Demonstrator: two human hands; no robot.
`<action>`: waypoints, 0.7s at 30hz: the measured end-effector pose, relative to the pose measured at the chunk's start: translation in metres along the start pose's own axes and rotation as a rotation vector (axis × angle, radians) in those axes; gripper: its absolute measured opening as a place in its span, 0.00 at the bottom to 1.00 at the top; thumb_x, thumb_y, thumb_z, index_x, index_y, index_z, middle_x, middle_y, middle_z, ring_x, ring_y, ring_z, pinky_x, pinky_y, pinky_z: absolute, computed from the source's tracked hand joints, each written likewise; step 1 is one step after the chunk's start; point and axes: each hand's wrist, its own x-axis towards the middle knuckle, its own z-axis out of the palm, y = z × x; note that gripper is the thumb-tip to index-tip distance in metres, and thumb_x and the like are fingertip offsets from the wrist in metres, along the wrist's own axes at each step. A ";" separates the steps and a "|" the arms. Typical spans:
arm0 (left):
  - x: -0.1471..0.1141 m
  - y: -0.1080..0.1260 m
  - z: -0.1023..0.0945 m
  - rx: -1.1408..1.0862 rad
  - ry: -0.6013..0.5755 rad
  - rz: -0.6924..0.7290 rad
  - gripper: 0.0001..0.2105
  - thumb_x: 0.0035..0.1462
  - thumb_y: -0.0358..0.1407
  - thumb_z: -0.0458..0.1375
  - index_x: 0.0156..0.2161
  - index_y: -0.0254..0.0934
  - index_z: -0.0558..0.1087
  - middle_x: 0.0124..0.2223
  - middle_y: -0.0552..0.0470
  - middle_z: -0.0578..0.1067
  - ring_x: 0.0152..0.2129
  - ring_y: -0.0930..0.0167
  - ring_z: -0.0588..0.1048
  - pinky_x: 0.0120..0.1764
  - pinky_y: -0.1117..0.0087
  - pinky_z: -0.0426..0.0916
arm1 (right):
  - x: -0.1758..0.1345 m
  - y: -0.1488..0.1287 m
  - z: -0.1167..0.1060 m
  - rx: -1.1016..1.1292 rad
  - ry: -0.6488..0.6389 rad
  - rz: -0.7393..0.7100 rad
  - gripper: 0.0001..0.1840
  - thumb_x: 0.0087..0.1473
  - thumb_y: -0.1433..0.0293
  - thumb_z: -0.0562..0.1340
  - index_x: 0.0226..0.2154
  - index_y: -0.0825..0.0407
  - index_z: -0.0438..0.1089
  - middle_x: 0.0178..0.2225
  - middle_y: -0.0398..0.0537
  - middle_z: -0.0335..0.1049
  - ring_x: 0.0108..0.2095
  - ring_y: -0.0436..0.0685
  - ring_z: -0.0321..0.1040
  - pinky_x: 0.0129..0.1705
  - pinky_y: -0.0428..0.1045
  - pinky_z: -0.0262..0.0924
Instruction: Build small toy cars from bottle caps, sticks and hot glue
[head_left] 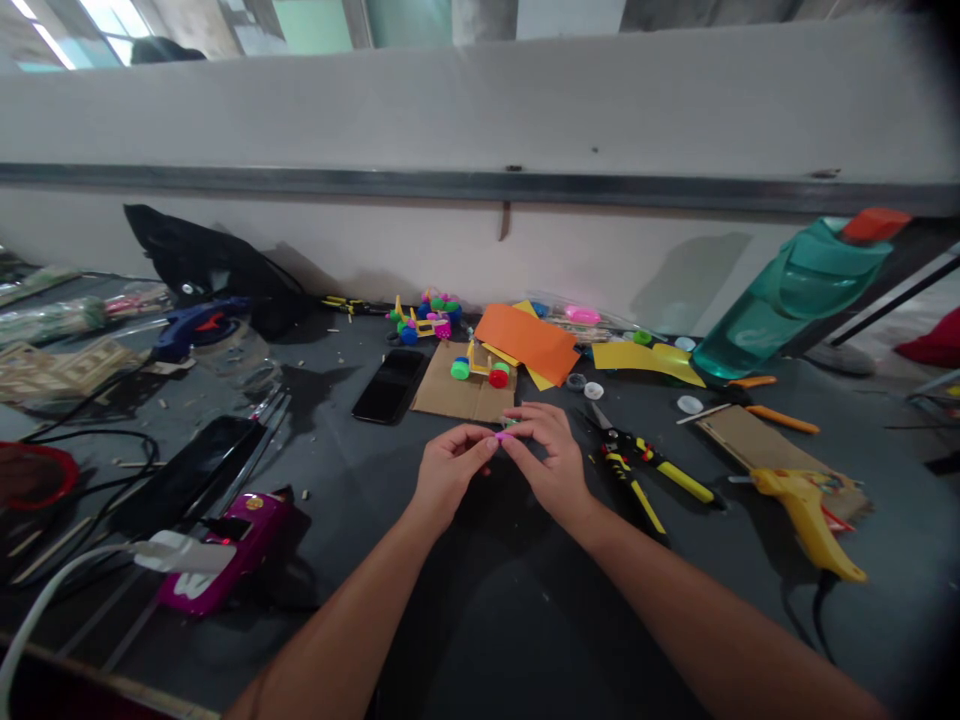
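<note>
Both of my hands meet above the dark table, pinching a small pink-purple piece [504, 437] between their fingertips. It is too small to tell its kind. My left hand [454, 462] has thumb and forefinger closed on the piece's left side. My right hand [551, 455] grips it from the right, and something small and greenish shows by its fingers. Just beyond the hands lies a cardboard sheet [442, 393], with a little yellow-framed wheeled piece [480, 366] on it that has green and red wheels. Cutting pliers [630, 455] with yellow-black handles rest right of my right hand.
A black phone [389, 386] lies left of the cardboard. Orange paper [527, 342] and yellow strips are behind it. At right stand a teal bottle [795, 290] and a yellow glue gun [814, 520]. A magenta power strip [225, 555] with cables occupies the left.
</note>
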 end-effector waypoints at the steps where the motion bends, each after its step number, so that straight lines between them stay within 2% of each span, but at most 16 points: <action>1: 0.000 0.000 0.000 -0.001 -0.002 -0.002 0.10 0.44 0.39 0.64 0.30 0.33 0.75 0.25 0.54 0.71 0.21 0.77 0.67 0.25 0.76 0.64 | 0.000 0.000 0.000 -0.001 0.002 -0.002 0.04 0.52 0.67 0.61 0.30 0.47 0.72 0.38 0.46 0.73 0.46 0.58 0.63 0.51 0.58 0.56; 9: 0.000 0.001 0.001 -0.028 0.008 -0.022 0.10 0.44 0.40 0.64 0.30 0.33 0.75 0.26 0.54 0.72 0.21 0.77 0.67 0.25 0.76 0.65 | 0.000 0.000 -0.001 0.006 -0.014 -0.015 0.04 0.53 0.69 0.60 0.31 0.47 0.73 0.38 0.46 0.73 0.47 0.58 0.63 0.51 0.59 0.56; 15: 0.000 -0.001 0.001 -0.113 0.009 -0.093 0.15 0.48 0.45 0.61 0.31 0.32 0.75 0.28 0.50 0.72 0.23 0.75 0.69 0.24 0.75 0.67 | 0.001 0.002 0.000 -0.009 0.007 -0.043 0.05 0.51 0.69 0.62 0.34 0.46 0.72 0.39 0.46 0.72 0.46 0.58 0.63 0.51 0.58 0.57; 21: 0.000 -0.001 -0.001 -0.103 -0.030 -0.085 0.11 0.45 0.41 0.64 0.30 0.33 0.75 0.25 0.52 0.71 0.23 0.76 0.68 0.25 0.76 0.66 | 0.000 0.005 0.001 -0.031 -0.013 -0.075 0.08 0.50 0.68 0.64 0.36 0.45 0.72 0.40 0.45 0.72 0.47 0.58 0.62 0.51 0.58 0.57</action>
